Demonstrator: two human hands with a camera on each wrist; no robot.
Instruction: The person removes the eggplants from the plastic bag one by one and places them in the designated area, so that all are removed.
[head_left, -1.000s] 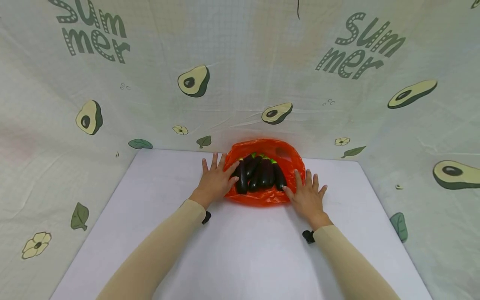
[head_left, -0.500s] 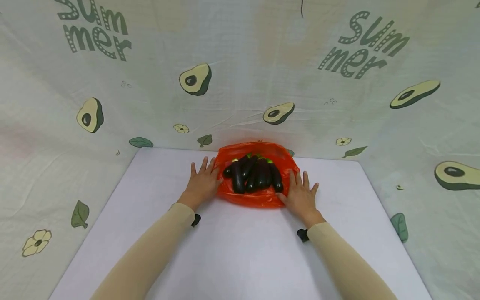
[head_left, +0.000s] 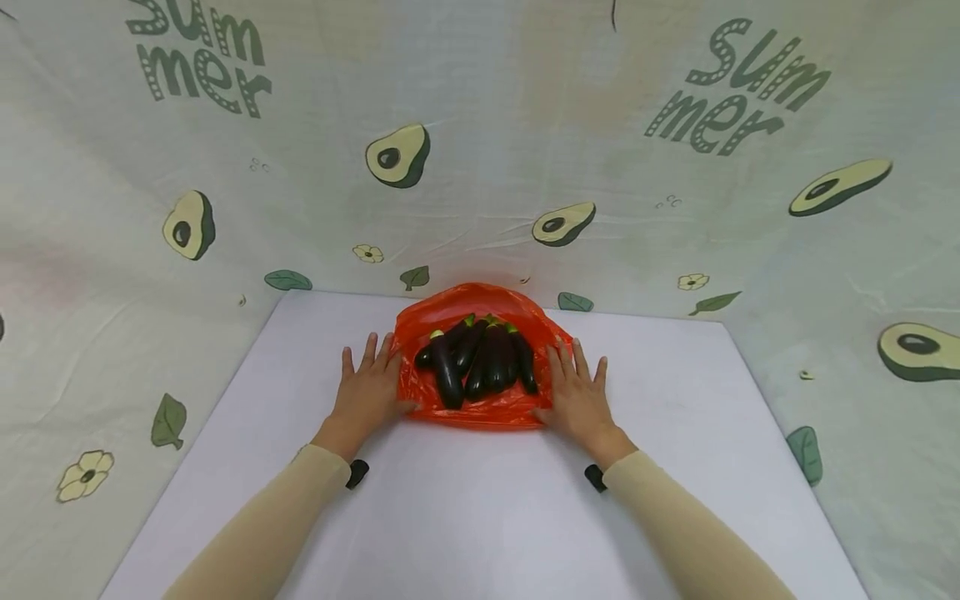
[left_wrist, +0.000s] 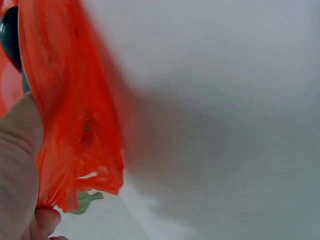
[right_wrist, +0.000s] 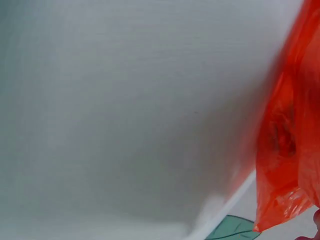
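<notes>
An orange-red plastic bag [head_left: 476,421] lies spread at the back of the table in the head view, its mouth wide. Several dark purple eggplants [head_left: 447,373] with green or pale stem ends are inside it. At the bag's left side rests my left hand [head_left: 365,398], fingers straight and apart. The left wrist view shows its thumb [left_wrist: 22,122] tucked behind the bag's film [left_wrist: 75,105]. Against the right side lies my right hand [head_left: 581,407], fingers also straight, thumb at the front rim. Only a bit of that hand appears in the right wrist view, beside the film [right_wrist: 285,150].
The white table [head_left: 480,517] meets a hanging cloth [head_left: 480,167] printed with avocados, leaves and letters, right behind the bag. The same cloth rises at the left and right table edges.
Both hands and the bag with the eggplants have moved left and slightly toward me. The left hand's thumb and fingers have drawn back from over the eggplants to the bag's side.
</notes>
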